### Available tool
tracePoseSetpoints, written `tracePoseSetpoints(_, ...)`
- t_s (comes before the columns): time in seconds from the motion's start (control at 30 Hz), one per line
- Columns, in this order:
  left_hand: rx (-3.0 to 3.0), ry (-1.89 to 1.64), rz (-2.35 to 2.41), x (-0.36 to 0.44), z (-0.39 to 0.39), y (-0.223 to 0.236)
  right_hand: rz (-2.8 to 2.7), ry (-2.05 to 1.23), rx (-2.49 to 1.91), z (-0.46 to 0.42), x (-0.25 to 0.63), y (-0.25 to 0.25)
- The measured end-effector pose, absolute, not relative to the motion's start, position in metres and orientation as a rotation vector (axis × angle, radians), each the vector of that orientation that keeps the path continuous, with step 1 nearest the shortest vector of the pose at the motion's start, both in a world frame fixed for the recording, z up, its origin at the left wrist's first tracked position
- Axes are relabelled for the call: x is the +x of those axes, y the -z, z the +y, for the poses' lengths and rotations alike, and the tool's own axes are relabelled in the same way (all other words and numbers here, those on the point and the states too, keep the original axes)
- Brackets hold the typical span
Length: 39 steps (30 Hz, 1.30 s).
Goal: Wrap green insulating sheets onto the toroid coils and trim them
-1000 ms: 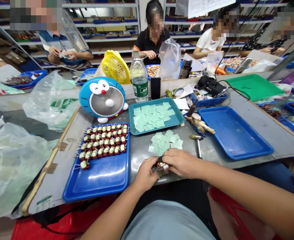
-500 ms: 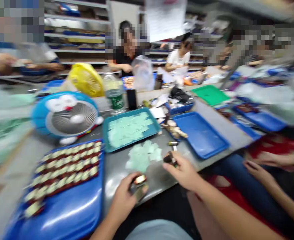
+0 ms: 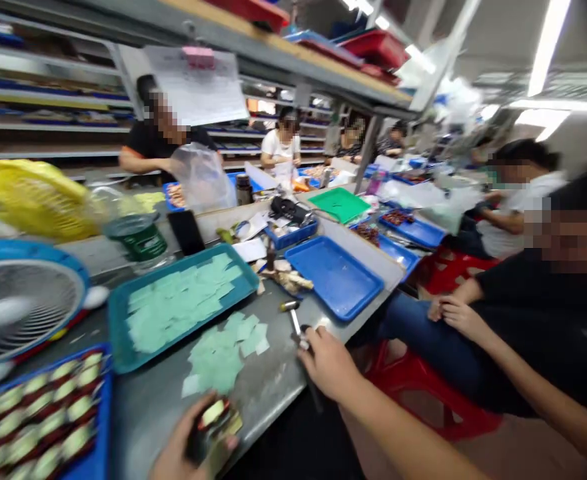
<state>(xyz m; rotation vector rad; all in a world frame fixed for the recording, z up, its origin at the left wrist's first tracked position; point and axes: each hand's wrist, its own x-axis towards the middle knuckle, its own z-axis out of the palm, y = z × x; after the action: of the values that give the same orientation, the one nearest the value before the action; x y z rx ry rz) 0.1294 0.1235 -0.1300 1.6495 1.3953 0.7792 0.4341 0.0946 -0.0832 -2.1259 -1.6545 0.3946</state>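
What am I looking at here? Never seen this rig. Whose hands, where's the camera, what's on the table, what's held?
No robot: a person's bare hands, seen from one head-worn camera looking forward and down.

The left hand holds a small part with a pale top. The right hand is on a hammer; blur hides how firmly it grips.

On the table are loose green squares, a teal tray of more squares, blue trays, a fan, a bottle and a phone.

Blue-rimmed fan [image 3: 23, 307] at left, partly cropped, yellow basket [image 3: 33, 200] behind it, green-labelled bottle [image 3: 140, 241] near dark phone [image 3: 186, 232], clear plastic bag [image 3: 203, 179] before person in black [image 3: 147, 143], hanging paper [image 3: 208, 87] under pink clip [image 3: 199, 57], red stool [image 3: 438, 407] at right, lit ceiling tubes [image 3: 548, 50] above.
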Motion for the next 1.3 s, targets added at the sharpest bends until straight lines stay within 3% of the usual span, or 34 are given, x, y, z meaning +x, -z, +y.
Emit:
tracePoseSetpoints(0.33,1.654,-0.790,1.329,0.128,0.097,0.101,-1.558,-0.760,-2.077,0.102,0.447,0.112)
tracePoseSetpoints(0.67,1.609,-0.857,1.268,0.138,0.107,0.095,-0.901,-1.188,-1.713,0.062,0.450,0.103)
tracePoseSetpoints(0.97,1.393,-0.930,1.202,0.147,0.120,0.062,-0.853,-1.158,-1.678,0.053,0.431,0.103)
tracePoseSetpoints(1.17,1.220,-0.971,1.082,0.142,0.138,0.014,-0.941,-0.951,-1.638,0.074,0.431,0.068)
tracePoseSetpoints(1.3,1.199,-0.952,0.993,0.150,0.143,-0.015,-0.962,-1.135,-1.416,0.075,0.367,0.040)
